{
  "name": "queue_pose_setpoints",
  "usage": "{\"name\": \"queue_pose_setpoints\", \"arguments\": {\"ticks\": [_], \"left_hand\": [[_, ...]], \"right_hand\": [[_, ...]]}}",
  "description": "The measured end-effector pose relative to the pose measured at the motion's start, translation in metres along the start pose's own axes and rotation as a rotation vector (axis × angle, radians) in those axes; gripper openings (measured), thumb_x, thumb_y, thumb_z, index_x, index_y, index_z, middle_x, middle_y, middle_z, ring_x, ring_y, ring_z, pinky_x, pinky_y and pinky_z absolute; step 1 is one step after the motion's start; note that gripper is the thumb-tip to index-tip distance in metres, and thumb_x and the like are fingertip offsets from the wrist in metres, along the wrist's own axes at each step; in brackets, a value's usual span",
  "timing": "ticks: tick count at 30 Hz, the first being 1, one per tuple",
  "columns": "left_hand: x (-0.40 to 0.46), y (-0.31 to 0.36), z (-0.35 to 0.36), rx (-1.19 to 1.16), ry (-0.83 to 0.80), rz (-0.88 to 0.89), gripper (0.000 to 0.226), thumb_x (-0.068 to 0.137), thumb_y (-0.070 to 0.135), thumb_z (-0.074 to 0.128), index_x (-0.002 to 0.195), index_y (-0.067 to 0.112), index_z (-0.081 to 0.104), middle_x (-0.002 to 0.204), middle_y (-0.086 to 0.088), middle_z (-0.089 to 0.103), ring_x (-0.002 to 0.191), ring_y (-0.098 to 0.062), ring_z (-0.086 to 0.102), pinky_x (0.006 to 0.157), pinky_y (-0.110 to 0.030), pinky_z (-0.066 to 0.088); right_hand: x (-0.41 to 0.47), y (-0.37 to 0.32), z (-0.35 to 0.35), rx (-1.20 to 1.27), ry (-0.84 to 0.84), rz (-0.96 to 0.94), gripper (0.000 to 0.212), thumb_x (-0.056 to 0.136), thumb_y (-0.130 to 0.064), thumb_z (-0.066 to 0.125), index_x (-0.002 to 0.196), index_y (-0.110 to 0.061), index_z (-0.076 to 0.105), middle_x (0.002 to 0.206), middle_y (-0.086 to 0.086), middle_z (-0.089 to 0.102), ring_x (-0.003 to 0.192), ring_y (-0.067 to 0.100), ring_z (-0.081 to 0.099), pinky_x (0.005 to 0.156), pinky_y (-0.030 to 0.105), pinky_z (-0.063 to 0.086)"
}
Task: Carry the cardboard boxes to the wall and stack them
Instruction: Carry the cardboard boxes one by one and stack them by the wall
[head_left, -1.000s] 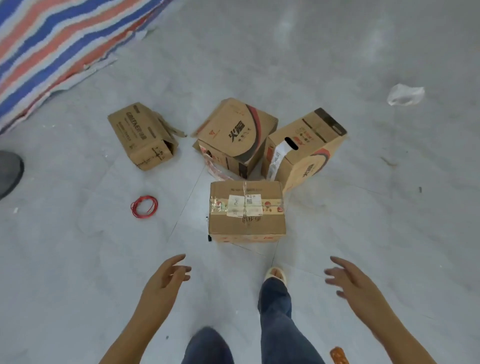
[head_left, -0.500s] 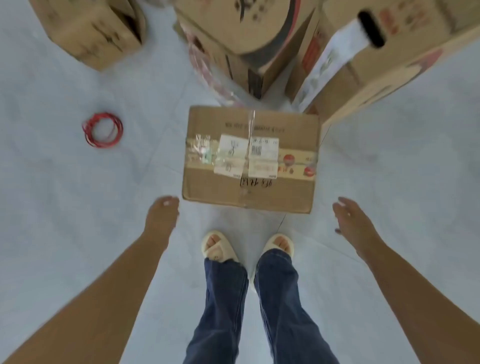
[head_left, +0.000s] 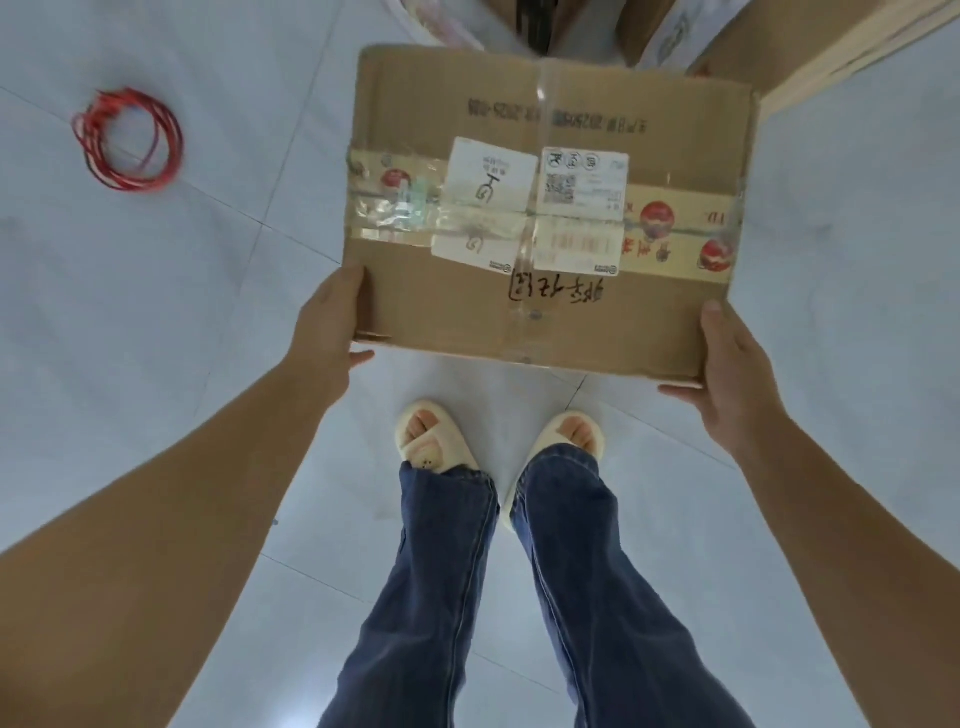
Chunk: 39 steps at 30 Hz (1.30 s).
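Observation:
A taped cardboard box (head_left: 452, 317) with white shipping labels and black handwriting fills the upper middle of the head view, right in front of my feet. My left hand (head_left: 330, 325) presses against its near left corner, fingers curled under the edge. My right hand (head_left: 730, 369) clasps the near right corner the same way. I cannot tell whether the box rests on the floor or is raised off it. Behind it, parts of two other cardboard boxes (head_left: 810, 47) show at the top edge, mostly cut off.
A coil of red wire (head_left: 130, 140) lies on the pale tiled floor at the upper left. My legs in blue jeans and cream sandals (head_left: 436, 441) stand just behind the box. Bare floor spreads to both sides.
I have bent down closer to the box. Both hands, open and apart a second ago, have closed in on its near corners and now grip it.

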<state>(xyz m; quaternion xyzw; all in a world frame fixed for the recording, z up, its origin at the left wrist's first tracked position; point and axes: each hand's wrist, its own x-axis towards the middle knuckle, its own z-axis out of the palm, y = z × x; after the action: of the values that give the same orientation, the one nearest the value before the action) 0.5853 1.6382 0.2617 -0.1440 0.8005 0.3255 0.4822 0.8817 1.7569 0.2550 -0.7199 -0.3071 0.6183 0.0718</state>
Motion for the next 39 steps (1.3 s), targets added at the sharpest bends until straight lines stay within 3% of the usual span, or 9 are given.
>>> {"name": "queue_pose_setpoints", "arguments": {"ticks": [3,8,14,18,23,27,32,36,39], "left_hand": [[-0.040,0.018,0.003,-0.030,-0.043,0.022,0.021,0.095,0.041,0.048,0.114,0.033,0.051,0.116,0.007,0.054,0.108,-0.018,0.050,0.094,-0.046,0.042],[-0.116,0.047,-0.015,-0.128,-0.092,0.080,0.014,0.097,0.035,0.046,0.091,0.038,0.058,0.087,0.014,0.056,0.078,-0.007,0.051,0.083,-0.041,0.040],[-0.208,0.083,-0.077,-0.191,-0.123,0.215,0.030,0.099,0.030,0.044,0.128,0.033,0.052,0.106,0.022,0.057,0.096,0.001,0.052,0.093,-0.049,0.045],[-0.262,0.115,-0.119,-0.250,-0.089,0.348,0.033,0.100,0.027,0.044,0.131,0.032,0.050,0.112,0.023,0.057,0.099,0.001,0.053,0.087,-0.045,0.047],[-0.339,0.127,-0.165,-0.340,-0.002,0.448,0.036,0.099,0.029,0.044,0.136,0.030,0.048,0.121,0.016,0.055,0.111,-0.007,0.052,0.091,-0.049,0.048],[-0.406,0.103,-0.195,-0.437,0.104,0.488,0.036,0.099,0.030,0.044,0.135,0.029,0.049,0.122,0.014,0.055,0.114,-0.011,0.050,0.092,-0.051,0.049],[-0.479,0.043,-0.222,-0.583,0.288,0.467,0.034,0.099,0.033,0.045,0.132,0.027,0.052,0.120,0.011,0.055,0.113,-0.016,0.051,0.092,-0.055,0.049],[-0.522,-0.017,-0.241,-0.723,0.446,0.403,0.034,0.099,0.033,0.045,0.132,0.027,0.050,0.118,0.009,0.053,0.110,-0.018,0.048,0.090,-0.055,0.049],[-0.551,-0.068,-0.257,-0.836,0.548,0.347,0.029,0.099,0.032,0.045,0.127,0.028,0.052,0.111,0.012,0.054,0.107,-0.018,0.047,0.086,-0.052,0.050]], "right_hand": [[-0.033,-0.034,-0.023,0.048,0.057,-0.017,0.034,0.101,-0.036,0.039,0.133,-0.034,0.049,0.119,-0.011,0.060,0.108,0.018,0.058,0.090,0.055,0.051],[-0.106,-0.088,-0.051,0.046,0.048,-0.058,0.028,0.100,-0.033,0.043,0.124,-0.038,0.055,0.114,-0.012,0.063,0.108,0.022,0.060,0.085,0.060,0.052],[-0.203,-0.146,-0.054,0.050,0.013,-0.216,0.033,0.101,-0.030,0.041,0.131,-0.040,0.051,0.105,-0.025,0.064,0.099,0.007,0.061,0.082,0.051,0.053],[-0.257,-0.191,-0.050,0.042,-0.063,-0.333,0.031,0.102,-0.028,0.040,0.124,-0.045,0.051,0.090,-0.034,0.066,0.083,-0.009,0.065,0.075,0.042,0.054],[-0.324,-0.238,-0.046,0.054,-0.176,-0.435,0.037,0.102,-0.027,0.040,0.132,-0.048,0.046,0.104,-0.030,0.061,0.098,0.000,0.058,0.078,0.043,0.054],[-0.373,-0.261,-0.050,-0.015,-0.282,-0.511,0.040,0.101,-0.026,0.042,0.137,-0.044,0.042,0.102,-0.030,0.055,0.092,-0.001,0.055,0.081,0.045,0.052],[-0.418,-0.268,-0.052,-0.173,-0.473,-0.555,0.044,0.098,-0.030,0.048,0.141,-0.036,0.043,0.119,-0.019,0.057,0.102,0.005,0.055,0.085,0.054,0.053],[-0.448,-0.255,-0.031,-0.332,-0.582,-0.578,0.045,0.096,-0.034,0.052,0.140,-0.039,0.043,0.118,-0.021,0.053,0.117,0.018,0.050,0.074,0.055,0.057],[-0.475,-0.236,-0.006,-0.478,-0.681,-0.580,0.039,0.095,-0.037,0.053,0.134,-0.041,0.050,0.126,-0.011,0.055,0.117,0.023,0.051,0.075,0.053,0.057]]}}
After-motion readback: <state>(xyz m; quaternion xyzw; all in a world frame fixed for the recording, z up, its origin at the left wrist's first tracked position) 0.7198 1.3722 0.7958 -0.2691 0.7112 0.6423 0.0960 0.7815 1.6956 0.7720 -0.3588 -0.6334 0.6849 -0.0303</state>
